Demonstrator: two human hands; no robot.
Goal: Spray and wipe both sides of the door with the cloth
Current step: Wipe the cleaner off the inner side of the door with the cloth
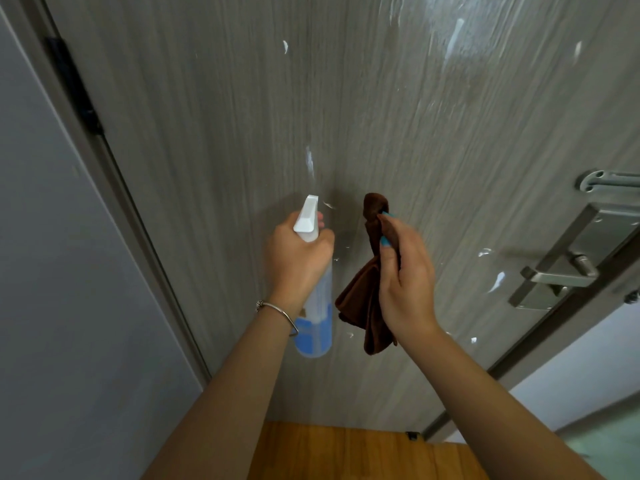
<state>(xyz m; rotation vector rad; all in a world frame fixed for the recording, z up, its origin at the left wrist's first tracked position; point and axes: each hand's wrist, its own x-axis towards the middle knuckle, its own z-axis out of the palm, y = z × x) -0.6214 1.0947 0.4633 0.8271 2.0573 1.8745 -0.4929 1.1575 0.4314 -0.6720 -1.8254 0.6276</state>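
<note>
A grey wood-grain door (346, 109) fills the view, with white spray streaks and wet patches across its upper right and drops lower down. My left hand (294, 261) grips the neck of a clear spray bottle (317, 313) with a white nozzle and blue liquid, the nozzle pointing at the door. My right hand (405, 271) holds a bunched brown cloth (360, 299) just right of the bottle. The cloth hangs from my fingers close to the door; I cannot tell if it touches the surface.
A metal lever handle (561, 275) on a plate sits at the door's right edge, with a latch bracket (606, 181) above it. A black hinge (74, 84) and the frame run down the left beside a grey wall (69, 306). Wooden floor (346, 452) lies below.
</note>
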